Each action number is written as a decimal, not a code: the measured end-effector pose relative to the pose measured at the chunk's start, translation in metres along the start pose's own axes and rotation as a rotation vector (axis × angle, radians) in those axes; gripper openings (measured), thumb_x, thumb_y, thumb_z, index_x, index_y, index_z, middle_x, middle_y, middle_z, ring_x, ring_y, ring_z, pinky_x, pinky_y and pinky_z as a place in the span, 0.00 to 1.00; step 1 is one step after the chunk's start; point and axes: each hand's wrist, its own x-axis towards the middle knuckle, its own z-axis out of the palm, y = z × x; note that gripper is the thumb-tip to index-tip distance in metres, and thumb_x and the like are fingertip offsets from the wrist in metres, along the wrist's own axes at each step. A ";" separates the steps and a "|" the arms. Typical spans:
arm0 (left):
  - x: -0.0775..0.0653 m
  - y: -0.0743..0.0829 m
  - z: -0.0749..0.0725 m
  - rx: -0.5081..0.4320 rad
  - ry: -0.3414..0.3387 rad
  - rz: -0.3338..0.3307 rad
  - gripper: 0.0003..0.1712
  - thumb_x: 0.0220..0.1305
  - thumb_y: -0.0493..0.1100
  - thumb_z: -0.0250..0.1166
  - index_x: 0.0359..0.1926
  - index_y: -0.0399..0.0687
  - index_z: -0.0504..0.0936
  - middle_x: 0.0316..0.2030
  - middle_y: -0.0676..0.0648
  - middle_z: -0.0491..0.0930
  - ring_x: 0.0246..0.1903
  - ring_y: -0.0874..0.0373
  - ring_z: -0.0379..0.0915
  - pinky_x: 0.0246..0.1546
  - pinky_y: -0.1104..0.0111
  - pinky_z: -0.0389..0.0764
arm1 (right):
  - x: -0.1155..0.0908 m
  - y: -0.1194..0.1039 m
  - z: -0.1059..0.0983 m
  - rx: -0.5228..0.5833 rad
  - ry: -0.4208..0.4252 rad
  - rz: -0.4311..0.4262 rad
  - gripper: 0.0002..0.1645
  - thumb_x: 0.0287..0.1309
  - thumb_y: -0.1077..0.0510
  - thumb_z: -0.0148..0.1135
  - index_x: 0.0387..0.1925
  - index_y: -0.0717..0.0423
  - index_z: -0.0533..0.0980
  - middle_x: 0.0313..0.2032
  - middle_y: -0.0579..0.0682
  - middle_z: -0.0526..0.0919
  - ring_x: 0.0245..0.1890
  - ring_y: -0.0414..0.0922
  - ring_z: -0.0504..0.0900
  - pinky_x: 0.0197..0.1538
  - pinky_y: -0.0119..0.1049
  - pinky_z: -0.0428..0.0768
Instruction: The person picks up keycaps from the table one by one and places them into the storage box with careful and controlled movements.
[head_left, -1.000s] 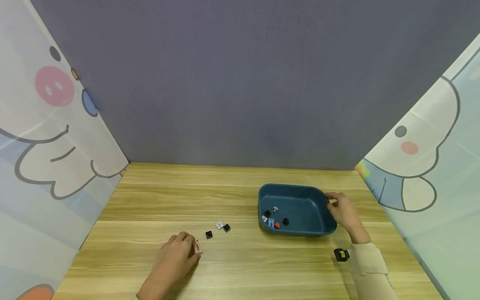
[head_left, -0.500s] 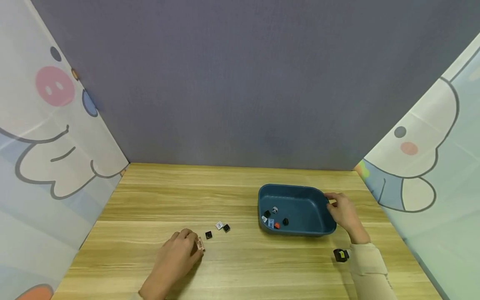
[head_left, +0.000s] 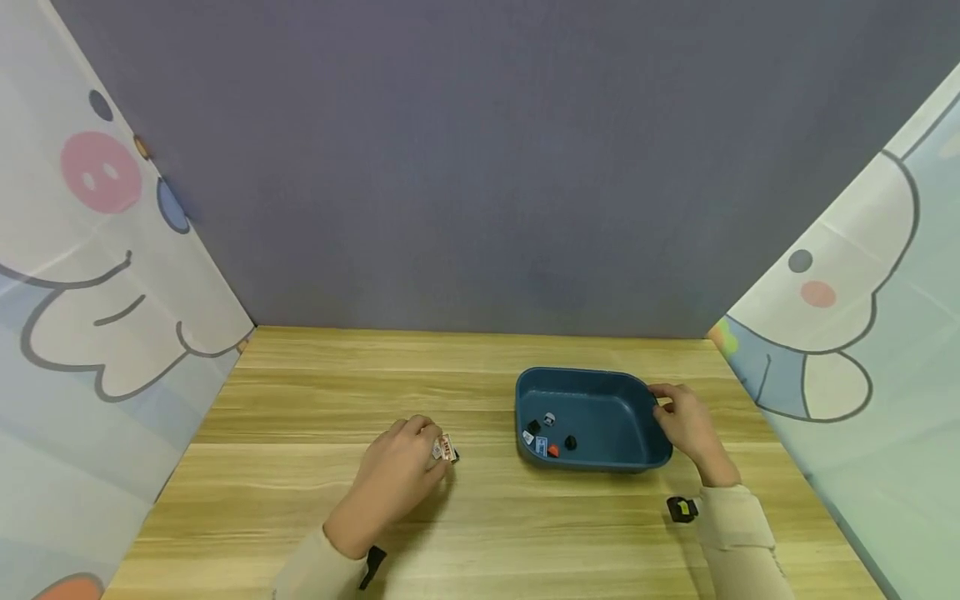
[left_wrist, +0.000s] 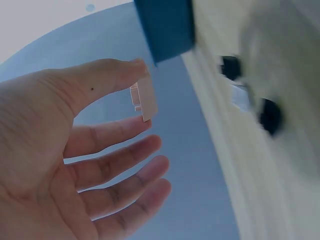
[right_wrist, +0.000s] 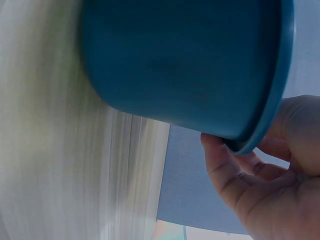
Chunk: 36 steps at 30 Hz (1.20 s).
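My left hand [head_left: 400, 468] pinches a pale pink keycap [left_wrist: 147, 97] with dark lettering between thumb and index fingertip. The other fingers are spread below it in the left wrist view. It hovers above the wooden table, over a small white keycap [left_wrist: 240, 97] and two black ones, a nearer black keycap [left_wrist: 270, 117] and a farther one [left_wrist: 230, 67]; the head view hides most of these. My right hand [head_left: 690, 429] grips the right rim of a blue plastic basin [right_wrist: 185, 65], thumb and fingers on either side of the edge.
Inside the basin several small pieces, black, white, blue and an orange-red one [head_left: 553, 451], lie toward the left end. A grey panel [head_left: 480, 167] stands behind the wooden table [head_left: 525, 542]; cartoon-printed curtains [head_left: 817, 333] flank it. Black camera mounts sit at both wrists.
Carrying the pink keycap off the table, my left hand has moved right and away from me, over the loose keycaps. My right hand and the basin have stayed put.
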 end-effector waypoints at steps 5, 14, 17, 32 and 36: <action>0.028 0.012 -0.001 0.002 -0.026 0.038 0.22 0.57 0.52 0.76 0.47 0.43 0.85 0.48 0.44 0.82 0.44 0.47 0.79 0.41 0.58 0.83 | 0.001 0.000 0.000 -0.009 0.020 -0.012 0.21 0.60 0.73 0.56 0.56 0.74 0.75 0.47 0.74 0.75 0.40 0.65 0.83 0.35 0.52 0.83; 0.077 0.036 0.009 -0.014 -0.093 0.145 0.18 0.61 0.53 0.72 0.42 0.43 0.86 0.47 0.45 0.82 0.45 0.50 0.78 0.49 0.59 0.81 | 0.001 -0.001 0.000 -0.034 0.024 -0.021 0.21 0.60 0.72 0.59 0.55 0.74 0.76 0.48 0.74 0.75 0.37 0.63 0.83 0.33 0.51 0.82; 0.091 0.048 0.011 -0.006 -0.122 0.172 0.16 0.63 0.53 0.70 0.40 0.45 0.85 0.45 0.46 0.81 0.43 0.52 0.77 0.47 0.61 0.81 | 0.002 -0.001 -0.001 -0.031 0.021 -0.021 0.21 0.60 0.72 0.59 0.55 0.74 0.75 0.47 0.74 0.75 0.37 0.62 0.83 0.33 0.50 0.82; 0.145 0.109 0.036 0.039 -0.278 0.259 0.25 0.68 0.60 0.64 0.59 0.51 0.82 0.51 0.49 0.79 0.43 0.56 0.76 0.38 0.68 0.80 | 0.002 -0.001 0.001 -0.023 0.022 -0.016 0.21 0.60 0.73 0.58 0.56 0.74 0.75 0.48 0.75 0.75 0.37 0.62 0.83 0.32 0.48 0.82; 0.151 0.114 0.039 0.032 -0.291 0.253 0.25 0.68 0.60 0.64 0.58 0.53 0.82 0.50 0.50 0.79 0.39 0.56 0.75 0.31 0.70 0.78 | 0.001 -0.002 0.001 -0.013 0.022 -0.010 0.21 0.59 0.74 0.58 0.56 0.74 0.75 0.48 0.75 0.75 0.37 0.62 0.83 0.32 0.48 0.82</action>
